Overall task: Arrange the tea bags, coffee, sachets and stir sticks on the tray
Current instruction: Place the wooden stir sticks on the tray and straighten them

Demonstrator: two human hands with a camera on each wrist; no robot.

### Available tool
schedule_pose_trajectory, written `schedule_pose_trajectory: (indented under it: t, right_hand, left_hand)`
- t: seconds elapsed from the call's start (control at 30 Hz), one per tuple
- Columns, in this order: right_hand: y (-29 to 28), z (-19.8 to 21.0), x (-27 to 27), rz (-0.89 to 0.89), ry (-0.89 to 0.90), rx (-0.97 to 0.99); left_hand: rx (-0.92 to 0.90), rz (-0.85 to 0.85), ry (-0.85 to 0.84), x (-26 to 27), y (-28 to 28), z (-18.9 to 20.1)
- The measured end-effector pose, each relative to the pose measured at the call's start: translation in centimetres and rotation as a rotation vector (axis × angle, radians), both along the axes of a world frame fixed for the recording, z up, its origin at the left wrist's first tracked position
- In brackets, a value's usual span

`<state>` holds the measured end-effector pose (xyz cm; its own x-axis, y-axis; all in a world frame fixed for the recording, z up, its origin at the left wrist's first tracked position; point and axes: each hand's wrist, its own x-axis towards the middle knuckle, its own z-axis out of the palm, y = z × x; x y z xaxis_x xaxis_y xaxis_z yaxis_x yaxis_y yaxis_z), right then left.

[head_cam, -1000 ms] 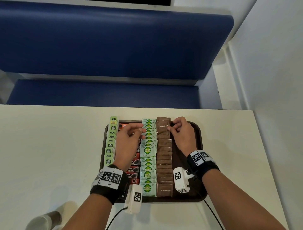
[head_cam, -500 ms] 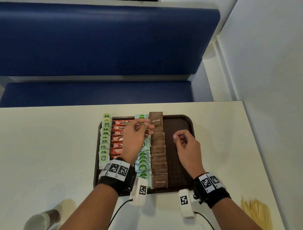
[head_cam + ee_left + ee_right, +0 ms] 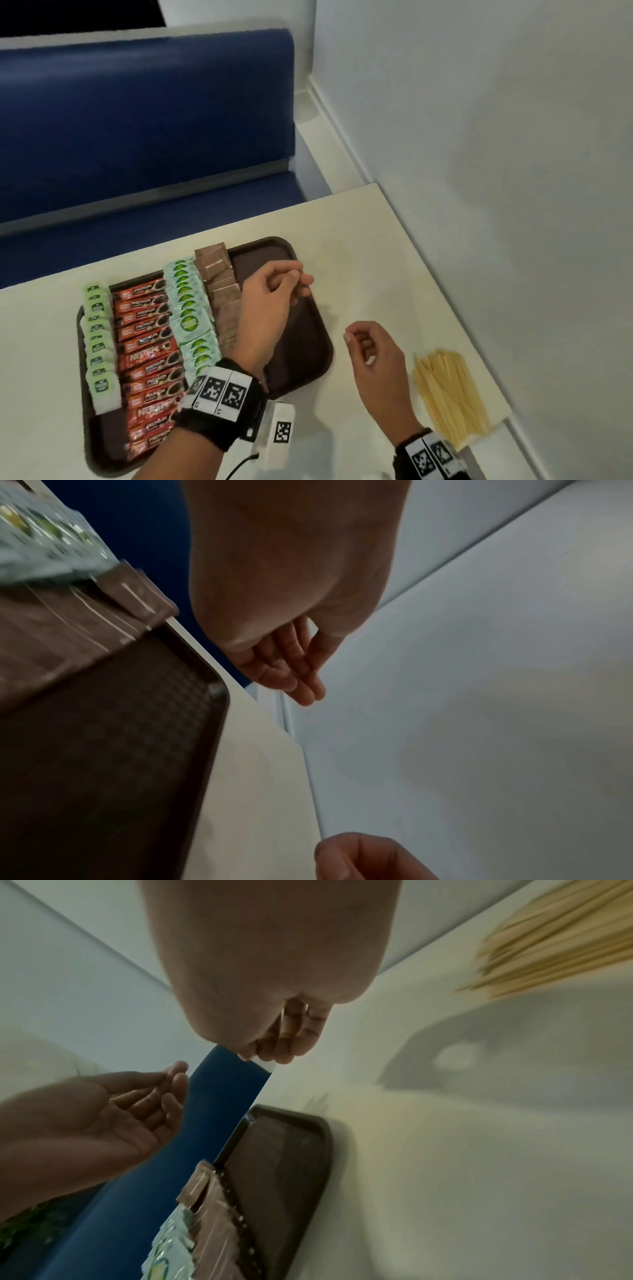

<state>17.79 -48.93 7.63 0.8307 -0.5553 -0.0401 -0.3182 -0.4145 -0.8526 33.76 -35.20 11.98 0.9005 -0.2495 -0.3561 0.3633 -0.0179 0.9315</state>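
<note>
Both my hands have drifted toward the bench's right edge. Left hand hovers over the tray's bare right side, fingers loose, holding nothing. Right hand, loosely curled and empty, nears the stir sticks by the bench's right edge.

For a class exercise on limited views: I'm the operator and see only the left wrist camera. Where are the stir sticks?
Observer: The stir sticks lie piled on the table, right of the tray, not on it.
Operator: Is the right hand holding any?
Observer: No. The right hand hovers between tray and pile, fingers loosely curled, holding nothing.
Operator: What fills the tray's left side?
Observer: Red coffee sticks, with green tea bags along the left edge.
</note>
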Motion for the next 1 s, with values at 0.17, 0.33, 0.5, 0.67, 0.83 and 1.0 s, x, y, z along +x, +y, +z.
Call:
schedule_pose_trajectory:
  t: [0.17, 0.33, 0.5, 0.67, 0.83, 1.0]
  right_hand:
    - [-3.2, 0.1, -5.0, -0.124, 0.026, -0.02]
    - [-6.9, -2.0, -9.6, -0.313, 0.117, -0.178]
    - [-10.8, -3.9, -13.7, -0.397, 0.481, -0.273]
    - [-12.7, -5.0, -15.9, -0.328, 0.684, -0.211]
    - [-13.2, -5.9, -16.2, -0.277, 0.709, -0.236]
    - [-13.6, -6.0, -15.6, -0.235, 0.692, -0.261]
  left_hand:
    - [0.046, -0.183, 0.009, -4.2, -5.1, -0.1]
    - [0.253, -0.429, 0.008, -8.8, -9.4, -2.9]
    - [0.534, -0.727, -0.034, -13.8, -12.9, -6.4]
    - [0.595, -0.845, 0.035, -17.4, -14.9, -7.7]
    - [0.574, -0.75, 0.05, -18.2, -16.3, -7.5]
    - [0.514, -0.647, 0.081, -18.1, -17.2, -6.6]
